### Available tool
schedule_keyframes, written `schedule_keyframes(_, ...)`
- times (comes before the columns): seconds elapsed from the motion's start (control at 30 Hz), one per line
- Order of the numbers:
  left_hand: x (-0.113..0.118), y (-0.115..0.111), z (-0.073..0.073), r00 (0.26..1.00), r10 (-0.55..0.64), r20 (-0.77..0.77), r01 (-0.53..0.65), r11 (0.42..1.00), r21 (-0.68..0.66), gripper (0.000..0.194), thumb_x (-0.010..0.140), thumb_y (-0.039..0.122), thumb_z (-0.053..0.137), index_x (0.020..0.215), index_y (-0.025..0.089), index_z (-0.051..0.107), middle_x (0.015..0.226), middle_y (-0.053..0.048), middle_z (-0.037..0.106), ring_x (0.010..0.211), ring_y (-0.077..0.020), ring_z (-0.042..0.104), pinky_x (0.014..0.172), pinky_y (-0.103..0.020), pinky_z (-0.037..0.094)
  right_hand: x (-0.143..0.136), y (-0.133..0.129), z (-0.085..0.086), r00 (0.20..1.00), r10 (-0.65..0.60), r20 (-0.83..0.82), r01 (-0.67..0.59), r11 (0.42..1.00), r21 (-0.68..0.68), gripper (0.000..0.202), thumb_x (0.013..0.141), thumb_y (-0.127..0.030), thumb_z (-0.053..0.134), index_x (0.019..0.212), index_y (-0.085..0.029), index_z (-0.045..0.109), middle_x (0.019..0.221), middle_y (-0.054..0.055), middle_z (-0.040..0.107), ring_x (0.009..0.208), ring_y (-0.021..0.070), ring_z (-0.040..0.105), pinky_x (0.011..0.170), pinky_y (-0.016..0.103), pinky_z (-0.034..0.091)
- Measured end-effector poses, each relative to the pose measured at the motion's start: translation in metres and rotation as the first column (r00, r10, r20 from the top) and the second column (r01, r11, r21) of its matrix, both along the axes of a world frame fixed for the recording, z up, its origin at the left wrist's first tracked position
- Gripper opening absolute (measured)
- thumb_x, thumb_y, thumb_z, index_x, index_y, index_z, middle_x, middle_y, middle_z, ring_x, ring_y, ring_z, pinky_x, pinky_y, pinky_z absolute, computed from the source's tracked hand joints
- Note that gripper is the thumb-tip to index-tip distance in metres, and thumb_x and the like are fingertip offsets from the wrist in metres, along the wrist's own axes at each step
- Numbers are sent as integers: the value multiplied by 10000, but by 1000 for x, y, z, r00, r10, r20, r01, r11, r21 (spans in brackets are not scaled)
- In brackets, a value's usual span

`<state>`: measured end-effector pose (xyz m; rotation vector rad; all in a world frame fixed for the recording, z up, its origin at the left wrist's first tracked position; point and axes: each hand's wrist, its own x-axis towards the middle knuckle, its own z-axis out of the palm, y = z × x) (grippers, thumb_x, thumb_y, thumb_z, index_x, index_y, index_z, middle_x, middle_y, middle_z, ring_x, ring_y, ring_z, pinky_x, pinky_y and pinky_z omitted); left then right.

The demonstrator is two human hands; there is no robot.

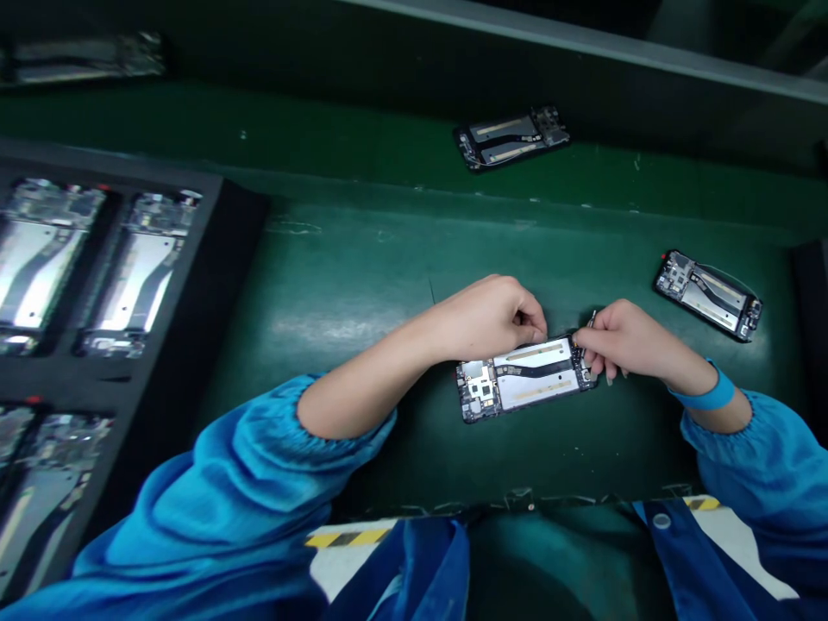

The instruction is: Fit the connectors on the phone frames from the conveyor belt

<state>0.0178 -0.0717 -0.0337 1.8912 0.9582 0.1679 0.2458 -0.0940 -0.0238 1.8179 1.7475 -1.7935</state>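
Observation:
An opened phone (536,384) lies on the green mat in front of me, its circuit board at the left end and a dark flex cable running along its pale middle. My left hand (501,315) is closed at the phone's far edge, thumb and fingertips pinched together. What they pinch, if anything, is hidden. At the phone's right end, my right hand (624,341) grips a slim metal tool that looks like tweezers (593,317), only partly visible. A blue band circles the right wrist.
Another opened phone (708,295) lies to the right, with one more (511,138) on the back ledge. At left stands a black tray (226,233) holding several opened phones. A blurred phone (81,59) rests at the far left. The green mat (349,267) spreads between them.

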Motion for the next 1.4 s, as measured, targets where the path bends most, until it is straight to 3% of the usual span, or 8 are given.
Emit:
schedule_keyframes(0.6,33,15,2,996,-63,-58,69,993,101,193,792,91,663,747,229,789,741,30,755,692,-129,663,615,-257,417,0,0,-1,1000,-4,-6,4,1000,12,281,813,-199,576,542,-164,641,512,45,685,369,118,605,360,192,442)
schedule_keyframes(0.73,36,7,7,989,-5,-148,23,992,126,209,786,78,630,734,225,770,761,20,742,671,-137,632,597,-272,392,-2,-1,-3,1000,-23,1,23,999,30,293,813,-200,578,528,-166,634,511,51,686,356,108,589,337,182,392)
schedule_keyframes(0.83,32,-10,10,969,91,-228,-47,981,191,125,881,212,638,841,229,755,861,1,734,744,-175,634,614,-287,397,0,-2,-6,999,-41,-15,42,999,25,300,813,-217,588,523,-163,640,517,57,685,365,112,589,343,189,391)
schedule_keyframes(0.97,28,-30,7,938,120,-324,-6,943,333,166,951,328,613,916,183,687,962,-61,687,904,-252,627,731,-351,455,10,-3,-6,970,-123,-211,126,992,1,290,849,-274,582,615,-149,697,640,84,729,540,155,676,492,237,512)
schedule_keyframes(1.07,28,-36,3,932,93,-350,49,925,377,174,993,268,529,924,163,649,964,-86,675,904,-261,625,794,-394,467,19,-6,-3,884,-216,-414,331,916,227,280,909,-275,523,892,-160,778,781,55,734,726,159,681,690,282,538)
schedule_keyframes(1.17,26,-37,1,950,87,-299,36,923,382,180,1018,251,464,973,162,614,894,-72,685,824,-242,642,787,-397,469,21,-12,-2,921,-167,-352,322,836,444,263,912,-248,560,1047,-192,779,663,-20,592,632,133,543,621,270,438)
schedule_keyframes(1.27,25,-41,0,984,123,-126,-75,941,331,185,1034,248,417,1089,180,580,808,-18,692,670,-184,633,667,-326,452,15,-19,-3,969,-67,-238,168,886,433,178,896,-266,623,970,-198,770,603,-47,493,570,124,438,536,264,331)
schedule_keyframes(1.4,28,-50,-2,966,234,111,-257,923,285,165,1017,254,456,1078,219,605,789,20,712,632,-137,643,580,-259,420,7,-24,-6,957,-47,-287,173,885,431,169,910,-228,576,822,-190,715,701,-15,607,666,140,526,616,271,389)
